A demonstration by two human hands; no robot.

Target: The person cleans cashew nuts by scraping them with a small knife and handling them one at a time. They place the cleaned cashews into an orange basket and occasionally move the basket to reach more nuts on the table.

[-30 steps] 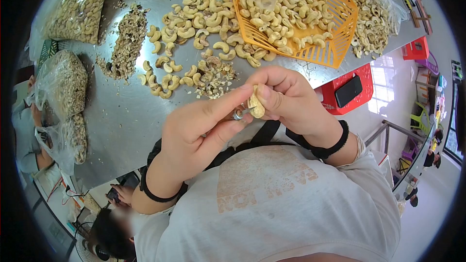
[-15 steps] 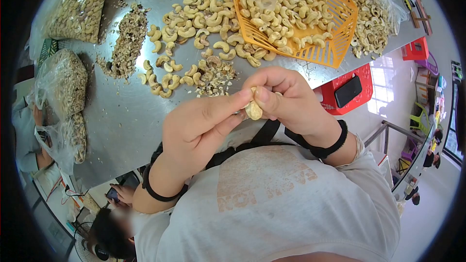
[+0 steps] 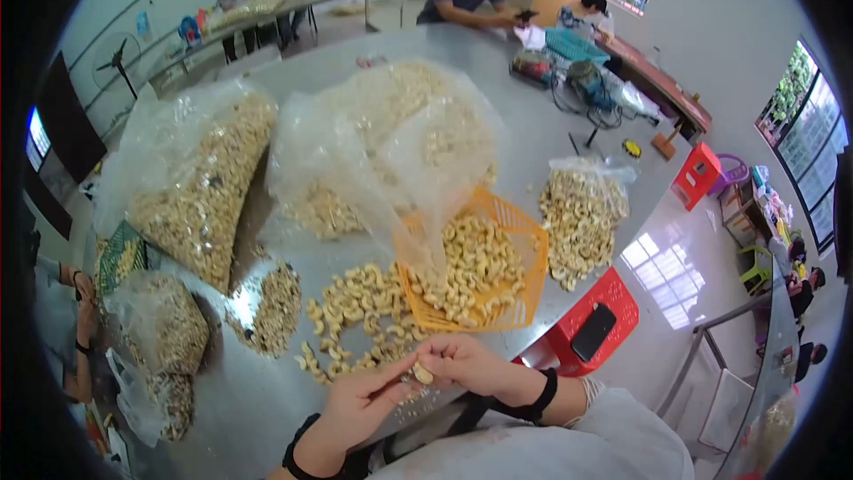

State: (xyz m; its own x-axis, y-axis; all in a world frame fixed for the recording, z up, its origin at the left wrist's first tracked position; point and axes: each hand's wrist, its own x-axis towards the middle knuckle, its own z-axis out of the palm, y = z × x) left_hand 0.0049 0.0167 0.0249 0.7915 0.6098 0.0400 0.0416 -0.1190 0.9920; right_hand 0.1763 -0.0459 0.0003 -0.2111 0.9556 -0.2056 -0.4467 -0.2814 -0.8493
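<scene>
A pale cashew nut is pinched between my two hands at the table's near edge. My left hand has its thumb and fingertips closed against the nut from the left. From the right, the fingers of my right hand are curled and grip the same nut; its lower side is partly hidden by them. Just beyond my hands, loose cashews are spread over the metal table. Close to my right hand stands an orange plastic basket heaped with cashews, with a clear bag draped over its left side.
Large clear bags of nuts stand at left and centre, beside a pile of brown skin bits. A smaller nut bag lies right of the basket. A phone rests on a red stool. Several people sit farther off.
The view has tilted up, so the far table and room now show and my hands sit lower. Both hands still pinch the cashew.
</scene>
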